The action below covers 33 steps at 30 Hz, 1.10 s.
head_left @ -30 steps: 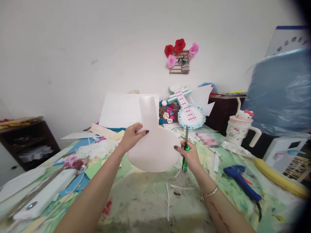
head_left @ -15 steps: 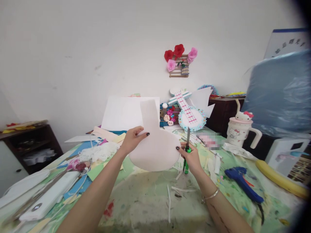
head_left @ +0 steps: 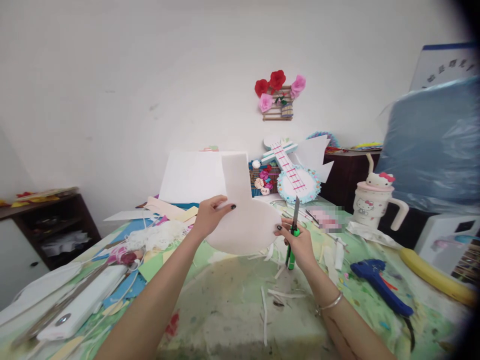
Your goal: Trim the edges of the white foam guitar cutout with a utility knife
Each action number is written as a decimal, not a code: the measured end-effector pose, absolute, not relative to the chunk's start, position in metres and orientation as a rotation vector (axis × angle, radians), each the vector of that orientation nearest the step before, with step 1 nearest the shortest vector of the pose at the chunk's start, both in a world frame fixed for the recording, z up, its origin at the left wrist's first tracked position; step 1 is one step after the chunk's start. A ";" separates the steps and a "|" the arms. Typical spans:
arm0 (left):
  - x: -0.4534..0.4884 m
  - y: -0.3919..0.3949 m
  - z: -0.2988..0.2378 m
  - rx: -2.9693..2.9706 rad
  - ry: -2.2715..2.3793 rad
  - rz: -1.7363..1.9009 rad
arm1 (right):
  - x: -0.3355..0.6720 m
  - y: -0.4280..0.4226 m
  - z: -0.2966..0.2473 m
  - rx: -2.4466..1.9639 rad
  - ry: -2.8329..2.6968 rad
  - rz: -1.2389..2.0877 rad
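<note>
White cutout (head_left: 243, 227) held up over the counter (head_left: 217, 310)
The left hand (head_left: 213, 216) pinches the cutout beside its neck; the right hand (head_left: 299, 241) pinches its rounded edge while gripping a green-handled cutter (head_left: 291, 258), blade upward. The cutout is between the counter's near and far edges, beyond white strips (head_left: 264, 315).

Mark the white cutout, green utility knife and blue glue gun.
White cutout (head_left: 245, 220), head view: middle of its rounded body.
Green utility knife (head_left: 296, 233), head view: green upper handle.
Blue glue gun (head_left: 384, 287), head view: upper grip.
</note>
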State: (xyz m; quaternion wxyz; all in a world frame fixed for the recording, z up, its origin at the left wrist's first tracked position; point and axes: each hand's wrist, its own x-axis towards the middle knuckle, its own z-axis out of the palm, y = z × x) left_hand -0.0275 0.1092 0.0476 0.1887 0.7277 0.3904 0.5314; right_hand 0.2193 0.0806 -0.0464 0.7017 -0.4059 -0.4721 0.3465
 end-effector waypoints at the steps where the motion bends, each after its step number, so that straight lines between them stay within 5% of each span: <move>1: -0.027 0.111 0.047 2.049 1.100 1.493 | 0.220 0.081 -0.047 -0.906 -1.050 0.769; 33: -0.062 0.139 -0.009 1.634 1.101 1.419 | 0.222 0.090 -0.057 -1.024 -1.040 0.739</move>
